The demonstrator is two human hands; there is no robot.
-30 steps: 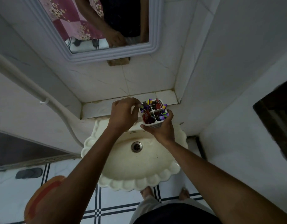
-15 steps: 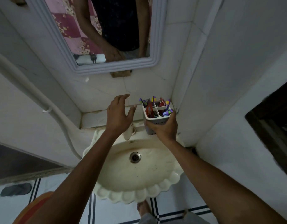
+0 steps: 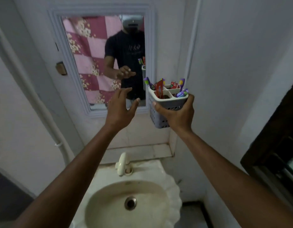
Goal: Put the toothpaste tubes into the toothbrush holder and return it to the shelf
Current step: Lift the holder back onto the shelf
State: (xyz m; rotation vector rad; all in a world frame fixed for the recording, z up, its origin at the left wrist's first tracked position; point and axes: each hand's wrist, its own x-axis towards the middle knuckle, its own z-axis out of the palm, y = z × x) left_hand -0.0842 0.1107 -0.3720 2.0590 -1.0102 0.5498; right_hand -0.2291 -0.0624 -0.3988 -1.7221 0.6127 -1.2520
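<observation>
A grey perforated toothbrush holder (image 3: 154, 115) with a white divided top is held up in the air by my right hand (image 3: 177, 115), beside the mirror's right edge. Red toothpaste tubes (image 3: 159, 90) and purple toothbrushes (image 3: 182, 83) stick out of its compartments. To the holder's left, my left hand (image 3: 121, 107) hovers with fingers spread and nothing in it. No shelf can be made out in the head view.
A framed mirror (image 3: 101, 61) hangs on the wall ahead and shows a person's reflection. Below are a tiled ledge (image 3: 142, 151), a white tap (image 3: 122, 163) and a scalloped basin (image 3: 131, 203). A dark frame (image 3: 277, 142) stands at the right.
My right hand has lifted the holder from above the basin up to mirror height. My left hand let go of it, opened and rose alongside. The view has tilted upward.
</observation>
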